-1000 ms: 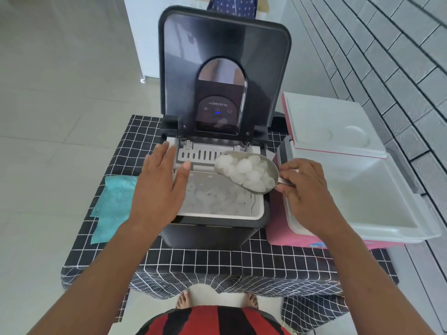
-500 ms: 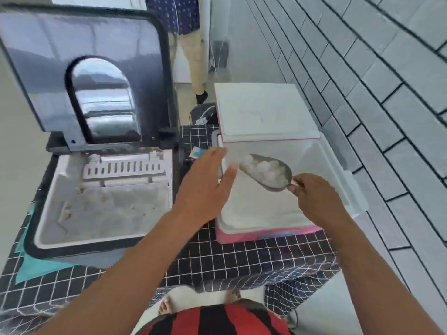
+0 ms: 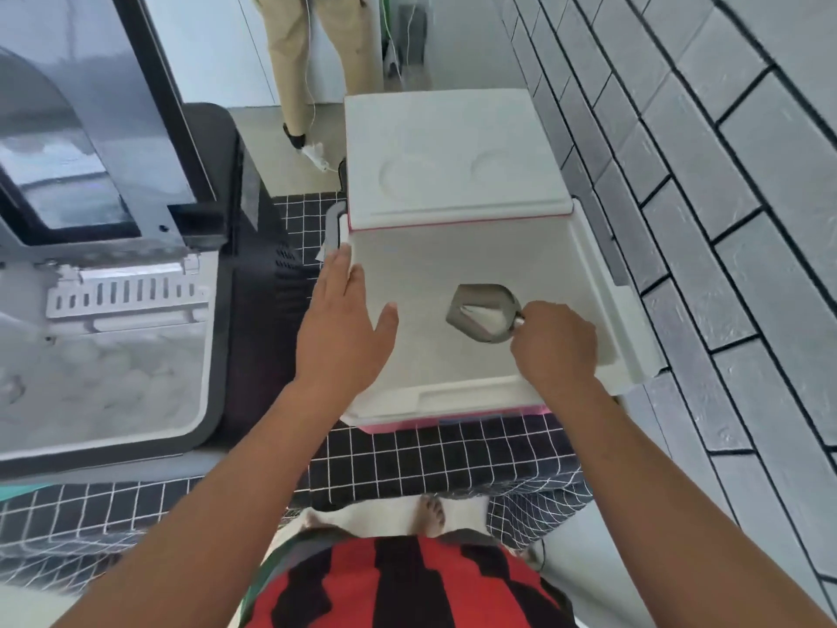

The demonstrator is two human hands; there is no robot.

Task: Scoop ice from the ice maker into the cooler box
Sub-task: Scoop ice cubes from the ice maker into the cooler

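Observation:
The open white cooler box [image 3: 602,283] with a pink base stands on the right of the table, its lid [image 3: 453,156] tilted up behind it. My right hand [image 3: 555,346] grips the handle of a metal scoop [image 3: 482,312] held low inside the cooler, tipped over so its underside faces up. No ice shows in the scoop. My left hand [image 3: 342,333] rests open, fingers spread, on the cooler's left rim. The black ice maker [image 3: 244,310] stands at the left with its lid up and ice [image 3: 99,378] in its white basket.
A black tablecloth [image 3: 430,455] with a white grid covers the table. A grey tiled wall [image 3: 724,219] runs close along the cooler's right side. Another person's legs [image 3: 312,61] stand beyond the table. A teal cloth [image 3: 11,491] peeks out at the far left.
The scoop went from above the ice maker basket, heaped with ice, over to the cooler, sank inside and tipped over. My left hand followed from the ice maker to the cooler's left rim.

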